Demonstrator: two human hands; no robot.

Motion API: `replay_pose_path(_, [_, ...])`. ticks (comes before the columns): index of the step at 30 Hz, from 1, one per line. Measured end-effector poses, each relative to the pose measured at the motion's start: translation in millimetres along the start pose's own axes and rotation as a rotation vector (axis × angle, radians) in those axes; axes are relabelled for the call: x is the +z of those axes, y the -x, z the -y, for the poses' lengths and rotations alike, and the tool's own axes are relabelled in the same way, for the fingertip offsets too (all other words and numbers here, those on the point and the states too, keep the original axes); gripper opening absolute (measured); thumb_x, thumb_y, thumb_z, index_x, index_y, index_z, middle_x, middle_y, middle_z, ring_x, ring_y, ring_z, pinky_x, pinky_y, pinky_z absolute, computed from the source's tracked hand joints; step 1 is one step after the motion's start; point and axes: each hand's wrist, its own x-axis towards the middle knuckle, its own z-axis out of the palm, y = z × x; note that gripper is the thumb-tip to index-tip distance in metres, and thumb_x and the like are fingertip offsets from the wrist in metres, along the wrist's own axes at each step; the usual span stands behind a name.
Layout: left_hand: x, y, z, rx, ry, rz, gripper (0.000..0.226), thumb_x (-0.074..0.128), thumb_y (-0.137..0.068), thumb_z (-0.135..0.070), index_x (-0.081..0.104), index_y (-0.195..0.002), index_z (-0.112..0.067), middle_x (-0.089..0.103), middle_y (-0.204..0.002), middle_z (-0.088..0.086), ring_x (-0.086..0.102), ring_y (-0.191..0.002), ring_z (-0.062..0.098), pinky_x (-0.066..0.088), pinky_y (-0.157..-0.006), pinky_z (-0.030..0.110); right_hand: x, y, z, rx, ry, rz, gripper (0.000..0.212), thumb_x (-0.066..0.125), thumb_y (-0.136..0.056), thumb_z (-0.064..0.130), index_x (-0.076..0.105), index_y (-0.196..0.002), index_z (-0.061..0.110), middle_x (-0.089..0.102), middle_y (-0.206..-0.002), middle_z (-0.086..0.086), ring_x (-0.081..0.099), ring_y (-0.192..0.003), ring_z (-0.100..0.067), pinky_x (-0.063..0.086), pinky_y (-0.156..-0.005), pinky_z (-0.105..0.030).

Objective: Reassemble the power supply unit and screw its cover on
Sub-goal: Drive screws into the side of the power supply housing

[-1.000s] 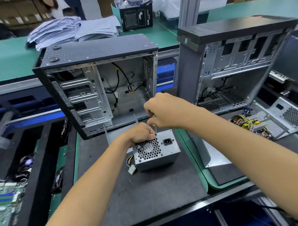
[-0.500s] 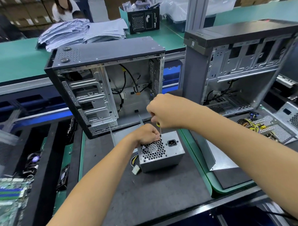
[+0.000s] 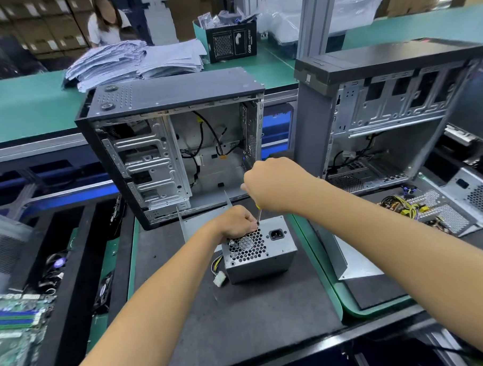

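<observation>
Both forearms reach in from the bottom edge and meet over the PSU (image 3: 261, 254). The right hand (image 3: 273, 184) is a fist, knuckles up, curled round the handle of a screwdriver (image 3: 259, 214); only a sliver of yellow handle and the thin shaft show below the fist. The shaft runs nearly upright, tip down at the PSU's top rear edge. The left hand (image 3: 236, 221) sits at 10 o'clock of the PSU, its fingers bent tight over the rear top corner, fingertips right by the screwdriver tip. Whether they pinch a screw cannot be told.

The PSU is a grey metal box on the dark mat (image 3: 241, 321), at mid-frame, its cover on. The face turned up toward the camera has a honeycomb fan grille with a round hub and a black power socket at 3 o'clock of the grille. Coloured wires with a white connector (image 3: 219, 279) trail out at 8 o'clock.

At 12 o'clock of the PSU stands an open case (image 3: 173, 158), a second case (image 3: 384, 115) at 2 o'clock. Another PSU shell (image 3: 462, 203) with yellow wiring lies at 3 o'clock.
</observation>
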Motion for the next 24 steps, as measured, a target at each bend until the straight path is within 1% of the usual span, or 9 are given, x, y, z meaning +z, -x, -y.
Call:
replay_pose_path(2, [-0.9,-0.2,-0.5,0.005,-0.013,-0.008,0.033,0.052,-0.091,-0.005,0.045,-0.06,-0.015,0.043,-0.055,-0.004,0.034,-0.056,0.011,0.029,-0.048,0.018,0.1,3.4,-2.5,-0.051,-0.097,0.072,0.021,0.053,-0.091,0.025,0.035,-0.088,0.016,0.034,-0.086,-0.003,0.043,-0.062,-0.021,0.032,-0.054,-0.031])
replay_pose_path(4, [-1.2,-0.2,-0.6,-0.003,-0.007,-0.009,0.042,0.052,-0.089,-0.003,0.04,-0.052,-0.019,0.04,-0.042,-0.014,0.032,-0.051,0.008,0.027,-0.044,0.014,-3.9,3.4,-4.6,-0.128,-0.197,0.17,0.024,0.058,-0.083,0.015,0.035,-0.091,0.016,0.032,-0.094,-0.001,0.042,-0.061,-0.015,0.026,-0.049,-0.026])
replay_pose_path(6, [0.1,-0.1,0.5,-0.023,0.004,0.002,0.044,0.051,-0.088,-0.002,0.04,-0.049,-0.02,0.038,-0.039,-0.015,0.032,-0.05,0.008,0.028,-0.048,0.017,-6.6,-0.3,-3.7,-0.14,-0.179,0.152,0.02,0.058,-0.082,0.009,0.039,-0.084,0.016,0.037,-0.089,-0.001,0.041,-0.067,-0.015,0.022,-0.048,-0.023])
replay_pose_path(9, [0.5,0.0,0.1,-0.029,-0.018,0.007,0.03,0.053,-0.09,-0.006,0.053,-0.061,-0.015,0.051,-0.064,-0.006,0.042,-0.062,0.01,0.033,-0.054,0.02,-6.7,-5.9,0.4,-0.062,-0.087,0.076,0.031,0.057,-0.088,0.013,0.032,-0.071,0.015,0.029,-0.07,-0.001,0.038,-0.058,-0.016,0.021,-0.045,-0.024])
replay_pose_path(12, [0.1,-0.3,-1.0,-0.019,-0.049,-0.001,0.018,0.054,-0.091,-0.01,0.059,-0.074,-0.012,0.057,-0.082,0.001,0.048,-0.079,0.014,0.036,-0.062,0.021,-8.3,-7.7,2.8,-0.004,-0.021,0.076,0.024,0.051,-0.09,0.014,0.034,-0.073,0.013,0.028,-0.068,-0.001,0.031,-0.052,-0.014,0.026,-0.049,-0.028])
replay_pose_path(15, [1.0,1.1,-0.1,-0.024,-0.033,-0.013,0.017,0.053,-0.09,-0.008,0.064,-0.078,-0.003,0.066,-0.094,0.016,0.053,-0.082,0.029,0.039,-0.064,0.025,-10.0,-6.2,3.4,-0.009,0.003,0.114,0.015,0.051,-0.091,0.018,0.04,-0.083,0.012,0.036,-0.077,-0.003,0.039,-0.056,-0.019,0.032,-0.054,-0.032])
replay_pose_path(18, [2.4,2.1,0.4,-0.023,-0.008,-0.022,0.023,0.053,-0.09,-0.006,0.061,-0.089,0.015,0.061,-0.112,0.029,0.057,-0.085,0.036,0.04,-0.065,0.026,-10.2,-3.5,1.7,-0.08,-0.065,0.203,0.025,0.059,-0.088,0.018,0.035,-0.092,0.013,0.029,-0.093,-0.004,0.04,-0.057,-0.016,0.024,-0.048,-0.028])
replay_pose_path(22, [2.6,2.7,-0.2,-0.029,-0.003,-0.025,0.021,0.053,-0.091,-0.007,0.065,-0.094,0.009,0.065,-0.113,0.021,0.051,-0.078,0.022,0.037,-0.068,0.025,-11.6,-3.9,4.2,-0.061,-0.063,0.109,0.029,0.058,-0.087,0.015,0.034,-0.073,0.014,0.031,-0.074,-0.001,0.033,-0.057,-0.014,0.026,-0.051,-0.026])
replay_pose_path(24, [2.1,3.9,-1.4,-0.033,-0.001,-0.03,0.02,0.052,-0.09,-0.006,0.065,-0.086,0.009,0.063,-0.091,0.025,0.044,-0.069,0.023,0.037,-0.064,0.03,-10.0,-3.4,8.7,0.003,-0.041,0.073,0.03,0.054,-0.09,0.019,0.033,-0.07,0.014,0.028,-0.068,-0.001,0.033,-0.056,-0.016,0.031,-0.053,-0.029])
